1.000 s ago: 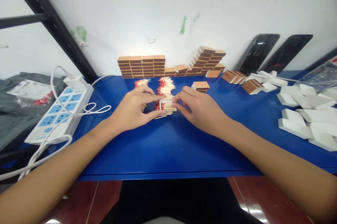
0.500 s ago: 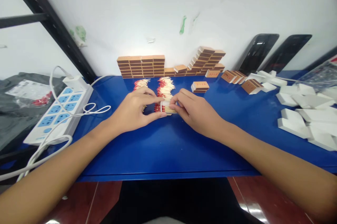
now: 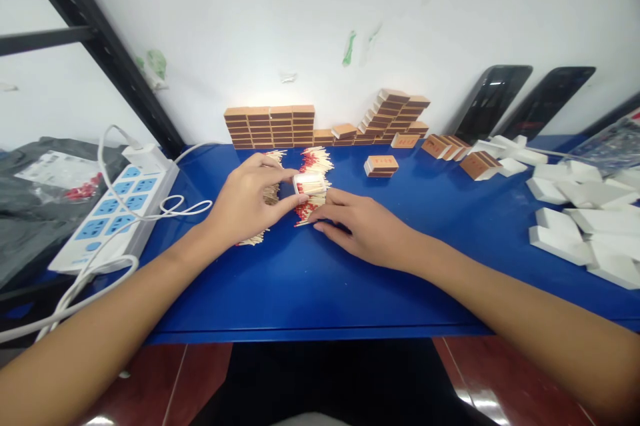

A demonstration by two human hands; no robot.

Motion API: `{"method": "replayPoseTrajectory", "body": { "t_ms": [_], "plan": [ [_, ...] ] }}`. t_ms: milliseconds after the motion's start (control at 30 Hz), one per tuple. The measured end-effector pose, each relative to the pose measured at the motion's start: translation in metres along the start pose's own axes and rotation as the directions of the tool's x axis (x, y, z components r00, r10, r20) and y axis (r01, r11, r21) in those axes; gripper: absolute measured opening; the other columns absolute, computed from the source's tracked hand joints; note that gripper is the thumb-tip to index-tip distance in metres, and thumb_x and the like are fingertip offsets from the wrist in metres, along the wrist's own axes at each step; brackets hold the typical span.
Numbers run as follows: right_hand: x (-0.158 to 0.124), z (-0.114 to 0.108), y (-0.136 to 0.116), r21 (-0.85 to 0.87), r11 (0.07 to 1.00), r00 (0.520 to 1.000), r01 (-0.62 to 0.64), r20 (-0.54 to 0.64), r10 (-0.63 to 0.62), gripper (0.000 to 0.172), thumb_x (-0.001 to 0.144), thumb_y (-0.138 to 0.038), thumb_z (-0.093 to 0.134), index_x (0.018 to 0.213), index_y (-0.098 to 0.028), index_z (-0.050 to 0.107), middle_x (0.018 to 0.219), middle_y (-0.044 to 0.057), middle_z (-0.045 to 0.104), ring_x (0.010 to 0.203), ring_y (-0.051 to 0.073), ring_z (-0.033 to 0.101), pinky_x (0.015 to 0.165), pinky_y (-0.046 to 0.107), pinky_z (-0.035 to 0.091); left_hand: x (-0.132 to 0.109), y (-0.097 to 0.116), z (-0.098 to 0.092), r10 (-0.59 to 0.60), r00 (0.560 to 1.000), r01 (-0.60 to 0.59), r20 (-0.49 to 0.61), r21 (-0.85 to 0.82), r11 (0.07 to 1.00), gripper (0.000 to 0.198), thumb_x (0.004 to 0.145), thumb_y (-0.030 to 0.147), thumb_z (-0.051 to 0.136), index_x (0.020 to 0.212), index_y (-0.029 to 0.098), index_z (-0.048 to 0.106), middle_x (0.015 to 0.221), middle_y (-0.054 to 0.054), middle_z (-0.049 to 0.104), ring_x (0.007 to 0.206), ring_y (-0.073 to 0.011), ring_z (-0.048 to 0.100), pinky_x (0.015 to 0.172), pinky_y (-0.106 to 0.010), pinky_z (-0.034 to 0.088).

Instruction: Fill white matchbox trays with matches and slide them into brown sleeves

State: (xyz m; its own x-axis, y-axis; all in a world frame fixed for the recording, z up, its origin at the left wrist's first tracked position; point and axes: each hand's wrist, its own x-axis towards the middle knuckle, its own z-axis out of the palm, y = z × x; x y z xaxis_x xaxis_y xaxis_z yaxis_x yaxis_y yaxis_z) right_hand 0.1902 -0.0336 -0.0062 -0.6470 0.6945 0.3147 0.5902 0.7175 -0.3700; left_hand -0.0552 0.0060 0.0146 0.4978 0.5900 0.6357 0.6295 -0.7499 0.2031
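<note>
My left hand (image 3: pixel 253 196) grips a small white matchbox tray (image 3: pixel 300 180) between thumb and fingers. Some red-tipped matches lie inside the tray, which is tilted so its open side faces me. Below and right of it, my right hand (image 3: pixel 367 227) has its thumb and fingertips pinched at the near end of a row of loose matches (image 3: pixel 316 159). How many matches it pinches cannot be made out. A second row of loose matches (image 3: pixel 254 238) is partly hidden behind my left hand.
Brown matchboxes (image 3: pixel 270 126) are stacked along the wall, and a pair of boxes (image 3: pixel 381 166) stands nearer. White trays (image 3: pixel 560 236) are heaped at right, beyond two dark phone-like slabs (image 3: pixel 493 103). At left, a power strip (image 3: pixel 117 209) trails white cables on the blue table (image 3: pixel 310 299).
The tray has risen slightly and tipped toward me, showing matches inside. My right hand has left the tray and moved down to the near end of the match row.
</note>
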Motion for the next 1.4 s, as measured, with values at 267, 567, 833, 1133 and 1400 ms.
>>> {"method": "replayPoseTrajectory", "body": {
  "t_ms": [267,567,833,1133,1400],
  "plan": [
    [0.001,0.000,-0.001,-0.022,1.000,1.000,-0.013,0.012,0.013,0.024,0.105,-0.025,0.054,0.116,-0.020,0.075,0.098,0.006,0.064,0.083,0.018,0.062,0.076,0.032,0.049,0.000,-0.001,0.001,-0.005,1.000,0.005,0.000,-0.003,1.000,0.030,0.088,0.043,0.080,0.108,0.020,0.081,0.106,-0.008,0.077,0.102,-0.0230,0.070,0.089,-0.036,0.060],
    [0.001,-0.003,-0.004,0.009,0.996,0.997,-0.083,0.006,0.083,0.014,0.102,-0.024,0.059,0.103,-0.019,0.072,0.101,0.005,0.066,0.079,0.016,0.060,0.072,0.031,0.046,0.000,0.000,0.001,0.008,1.000,-0.007,0.013,-0.010,1.000,0.028,0.089,0.043,0.080,0.107,0.021,0.081,0.104,-0.007,0.077,0.102,-0.0225,0.070,0.088,-0.035,0.059],
    [0.003,0.004,-0.012,0.009,0.990,0.990,-0.141,0.006,0.141,0.011,0.101,-0.031,0.064,0.100,-0.020,0.068,0.104,0.005,0.066,0.077,0.015,0.059,0.071,0.031,0.045,-0.001,-0.002,0.003,0.039,0.999,-0.039,-0.007,-0.006,0.999,0.031,0.088,0.042,0.081,0.109,0.019,0.080,0.103,-0.008,0.078,0.100,-0.0221,0.070,0.087,-0.034,0.060],
    [0.003,0.000,-0.011,0.067,0.988,0.984,-0.138,0.124,0.129,0.012,0.107,-0.027,0.056,0.103,-0.019,0.064,0.114,0.008,0.067,0.095,0.020,0.067,0.084,0.035,0.051,-0.002,-0.004,0.006,0.024,1.000,-0.024,0.014,-0.025,0.999,0.032,0.090,0.047,0.079,0.109,0.022,0.081,0.104,-0.008,0.077,0.101,-0.0221,0.070,0.087,-0.033,0.059],
    [0.002,-0.011,-0.009,0.101,0.989,0.991,-0.111,0.084,0.102,0.011,0.106,-0.023,0.055,0.101,-0.020,0.063,0.111,0.006,0.067,0.092,0.019,0.064,0.081,0.033,0.049,-0.001,-0.006,0.006,0.045,0.999,-0.044,0.020,-0.027,0.999,0.032,0.089,0.044,0.080,0.110,0.020,0.080,0.103,-0.008,0.077,0.100,-0.0216,0.071,0.086,-0.032,0.059]
  ]
}}
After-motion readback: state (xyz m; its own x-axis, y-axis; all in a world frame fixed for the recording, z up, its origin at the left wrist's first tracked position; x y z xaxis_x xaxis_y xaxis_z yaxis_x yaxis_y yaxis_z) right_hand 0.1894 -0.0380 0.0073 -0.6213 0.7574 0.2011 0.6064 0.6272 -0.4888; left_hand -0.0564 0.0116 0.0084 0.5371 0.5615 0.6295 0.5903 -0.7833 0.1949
